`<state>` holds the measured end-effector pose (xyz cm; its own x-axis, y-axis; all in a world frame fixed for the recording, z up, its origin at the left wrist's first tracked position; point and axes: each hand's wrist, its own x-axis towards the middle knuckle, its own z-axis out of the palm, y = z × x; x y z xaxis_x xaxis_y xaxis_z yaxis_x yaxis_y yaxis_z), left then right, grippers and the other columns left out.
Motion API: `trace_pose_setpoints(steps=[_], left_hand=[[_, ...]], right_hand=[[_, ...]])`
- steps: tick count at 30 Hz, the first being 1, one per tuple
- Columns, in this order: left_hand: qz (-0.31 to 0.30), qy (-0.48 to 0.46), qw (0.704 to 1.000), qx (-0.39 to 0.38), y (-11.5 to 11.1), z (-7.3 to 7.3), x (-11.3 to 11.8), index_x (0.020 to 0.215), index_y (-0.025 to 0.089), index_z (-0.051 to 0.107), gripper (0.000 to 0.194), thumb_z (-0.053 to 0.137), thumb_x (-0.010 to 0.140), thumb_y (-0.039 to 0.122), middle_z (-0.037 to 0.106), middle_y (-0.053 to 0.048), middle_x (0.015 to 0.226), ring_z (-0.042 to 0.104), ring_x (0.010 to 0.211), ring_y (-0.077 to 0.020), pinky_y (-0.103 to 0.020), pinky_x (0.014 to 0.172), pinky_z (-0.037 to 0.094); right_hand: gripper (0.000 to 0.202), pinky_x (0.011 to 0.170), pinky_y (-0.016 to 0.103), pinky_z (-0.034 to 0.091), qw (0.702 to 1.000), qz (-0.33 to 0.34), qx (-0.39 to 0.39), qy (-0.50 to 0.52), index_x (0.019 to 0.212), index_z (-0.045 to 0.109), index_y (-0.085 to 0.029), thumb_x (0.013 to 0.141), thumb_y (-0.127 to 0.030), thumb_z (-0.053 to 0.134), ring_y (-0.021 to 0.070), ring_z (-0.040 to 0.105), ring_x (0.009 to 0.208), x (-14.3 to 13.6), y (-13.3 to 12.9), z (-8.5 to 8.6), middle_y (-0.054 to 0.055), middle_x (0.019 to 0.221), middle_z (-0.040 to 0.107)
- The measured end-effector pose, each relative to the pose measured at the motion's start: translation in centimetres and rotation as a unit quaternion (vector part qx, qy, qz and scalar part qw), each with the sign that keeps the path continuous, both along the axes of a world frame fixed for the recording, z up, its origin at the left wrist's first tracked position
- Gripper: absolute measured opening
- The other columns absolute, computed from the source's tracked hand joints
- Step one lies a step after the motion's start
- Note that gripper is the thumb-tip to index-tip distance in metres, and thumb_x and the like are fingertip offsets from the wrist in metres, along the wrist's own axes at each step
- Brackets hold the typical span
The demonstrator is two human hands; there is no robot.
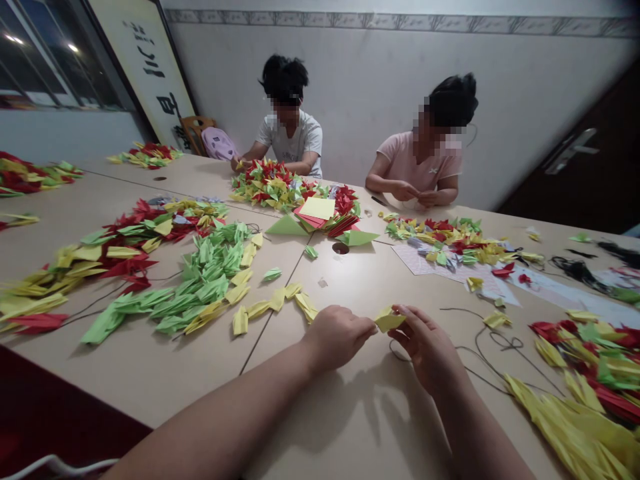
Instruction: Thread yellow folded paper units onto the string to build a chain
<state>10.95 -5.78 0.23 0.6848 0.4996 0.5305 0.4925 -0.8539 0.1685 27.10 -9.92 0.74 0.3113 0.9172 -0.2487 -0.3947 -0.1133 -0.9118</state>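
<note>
Between my two hands is a small folded yellow paper piece (389,321), held just above the table. My left hand (337,339) is closed in a pinch, its thumb and fingertip at the paper's left edge. My right hand (429,347) pinches the paper's right side between thumb and fingers. A row of yellow folded papers (277,299) leads up behind my left hand from the left. Under my right hand a thin dark cord (397,352) loops on the table and continues to the right.
Green folded papers (213,267) lie heaped to the left. A stack of square paper sheets (319,209) sits mid-table beside a cable hole (341,248). More folded paper (600,360) lies at the right, near loose cord (510,343). Two people (307,137) sit across, hands at work.
</note>
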Motion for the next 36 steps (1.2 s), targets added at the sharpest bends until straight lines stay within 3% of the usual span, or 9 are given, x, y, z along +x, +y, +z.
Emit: trace_pose_setpoints(steps=[3,5,9,18,28,36], left_hand=[[0.004,-0.001,1.0,-0.014,0.0,-0.07,0.0,0.076,0.02,0.06,0.025,0.039,0.086,0.029,0.059,0.0,0.056,0.055,0.053,-0.0125,-0.023,0.054,0.036],[0.034,-0.01,0.999,-0.027,-0.05,-0.12,0.03,0.08,0.019,0.059,0.026,0.043,0.084,0.039,0.061,-0.001,0.059,0.057,0.056,-0.0147,-0.025,0.055,0.038],[0.091,-0.022,0.995,-0.024,-0.25,-0.06,0.14,0.1,0.015,0.053,0.053,0.052,0.07,0.059,0.06,-0.002,0.058,0.058,0.057,-0.0197,-0.028,0.054,0.04],[0.061,-0.067,0.996,0.024,-0.54,0.34,0.13,0.09,0.021,0.058,0.025,0.051,0.078,0.042,0.063,0.0,0.063,0.057,0.055,-0.0153,-0.027,0.054,0.035],[0.057,-0.093,0.994,0.03,-0.22,-0.17,0.16,0.086,0.02,0.062,0.025,0.052,0.078,0.041,0.062,0.0,0.059,0.057,0.053,-0.0132,-0.026,0.055,0.038],[0.069,-0.109,0.992,-0.009,-0.27,-0.03,0.15,0.079,0.019,0.063,0.023,0.058,0.071,0.04,0.059,0.002,0.054,0.055,0.051,-0.0131,-0.026,0.056,0.038]], right_hand=[[0.021,0.059,0.019,0.046,1.0,0.0,0.009,0.01,0.062,0.063,-0.017,0.055,-0.033,0.075,0.0088,0.056,0.063,0.03,-0.04,-0.1,-0.002,0.065,0.063],[0.02,0.06,0.019,0.046,1.0,0.003,0.012,0.015,0.061,0.062,-0.017,0.056,-0.033,0.074,0.0092,0.057,0.064,0.01,-0.04,-0.17,-0.002,0.065,0.063],[0.021,0.058,0.019,0.047,1.0,0.0,-0.002,0.028,0.061,0.06,-0.018,0.055,-0.031,0.075,0.0108,0.06,0.064,-0.28,0.03,-0.36,-0.002,0.067,0.065],[0.022,0.052,0.019,0.045,0.998,0.02,-0.036,0.045,0.063,0.058,-0.018,0.055,-0.03,0.075,0.0099,0.058,0.053,-0.75,0.05,-0.7,-0.001,0.062,0.065],[0.024,0.049,0.018,0.044,0.998,0.002,-0.023,0.054,0.062,0.058,-0.019,0.052,-0.031,0.076,0.009,0.057,0.052,-0.91,-0.02,-0.58,-0.003,0.06,0.063],[0.021,0.053,0.019,0.047,0.998,-0.02,0.018,0.049,0.061,0.058,-0.019,0.055,-0.031,0.074,0.0081,0.057,0.052,-0.28,0.15,-0.73,-0.003,0.06,0.064]])
